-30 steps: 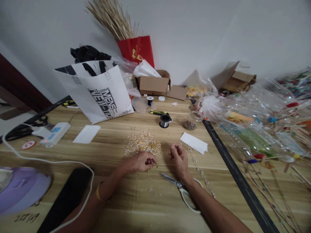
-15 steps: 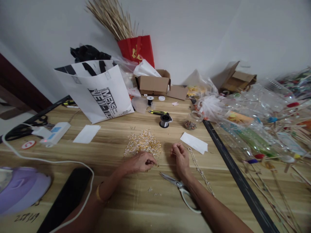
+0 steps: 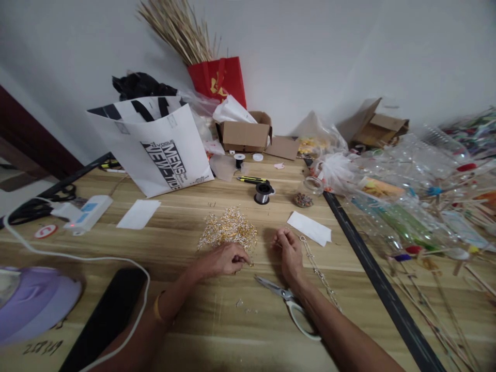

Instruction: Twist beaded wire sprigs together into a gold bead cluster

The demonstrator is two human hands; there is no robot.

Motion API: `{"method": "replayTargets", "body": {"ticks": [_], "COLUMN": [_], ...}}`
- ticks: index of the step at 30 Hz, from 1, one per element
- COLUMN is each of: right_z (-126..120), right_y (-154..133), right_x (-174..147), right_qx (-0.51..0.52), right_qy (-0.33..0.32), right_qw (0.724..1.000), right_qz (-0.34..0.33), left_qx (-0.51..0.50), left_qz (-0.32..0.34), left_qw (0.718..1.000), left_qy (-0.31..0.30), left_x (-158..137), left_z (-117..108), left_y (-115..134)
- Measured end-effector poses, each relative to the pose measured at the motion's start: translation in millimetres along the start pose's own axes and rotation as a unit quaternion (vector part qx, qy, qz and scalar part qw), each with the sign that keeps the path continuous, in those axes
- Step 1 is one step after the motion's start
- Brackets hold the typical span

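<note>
A loose pile of small gold and silver metal pieces (image 3: 229,226) lies mid-table. At its near edge my left hand (image 3: 228,258) rests with the fingers pinched together; whatever is between them is too small to name. To the right of the pile, my right hand (image 3: 287,250) is closed in a pinch, and what it holds is hidden. A chain of linked metal pieces (image 3: 320,274) runs along the table beside my right wrist. Scissors (image 3: 285,297) with pale handles lie partly under my right forearm, blades toward the left hand. A few tiny clear pieces (image 3: 248,310) are scattered in front.
Behind the pile stand a wire spool (image 3: 264,194), a utility knife (image 3: 252,180) and a jar of beads (image 3: 303,199). White papers (image 3: 138,214) flank it. A white bag (image 3: 155,150) and power strip (image 3: 88,213) sit left; plastic bottles (image 3: 395,222) crowd the right.
Both hands keep almost the same place and pinched pose. The fingers of my right hand have shifted very slightly; the pile, chain and scissors have not moved.
</note>
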State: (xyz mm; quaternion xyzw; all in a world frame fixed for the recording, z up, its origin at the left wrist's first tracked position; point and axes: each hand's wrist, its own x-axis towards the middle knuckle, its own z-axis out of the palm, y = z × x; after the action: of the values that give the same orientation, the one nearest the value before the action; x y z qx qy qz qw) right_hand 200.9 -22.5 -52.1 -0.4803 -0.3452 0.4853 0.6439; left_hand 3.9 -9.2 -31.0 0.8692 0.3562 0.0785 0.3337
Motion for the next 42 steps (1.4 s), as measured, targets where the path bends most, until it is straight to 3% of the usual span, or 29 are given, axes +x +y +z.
{"method": "replayTargets", "body": {"ticks": [10,30,42], "right_z": [-1.0,0.7,1.1], "right_y": [1.6,-1.0,-3.1], "right_x": [1.4,0.0,-0.9], "right_qx": [0.003,0.014,-0.011], "right_qy": [-0.001,0.005,-0.001], "right_qw": [1.0,1.0,1.0], "right_qz": [0.008,0.017,0.009], "left_qx": [0.005,0.02,0.005], "left_qz": [0.037,-0.002,0.011], "left_qw": [0.999,1.0,1.0], "left_qy": [0.004,-0.003,0.008], "left_x": [-0.1,-0.2,-0.1], "left_z": [2.0,-0.5,0.9], "left_y": [-3.4,1.8,-0.7]}}
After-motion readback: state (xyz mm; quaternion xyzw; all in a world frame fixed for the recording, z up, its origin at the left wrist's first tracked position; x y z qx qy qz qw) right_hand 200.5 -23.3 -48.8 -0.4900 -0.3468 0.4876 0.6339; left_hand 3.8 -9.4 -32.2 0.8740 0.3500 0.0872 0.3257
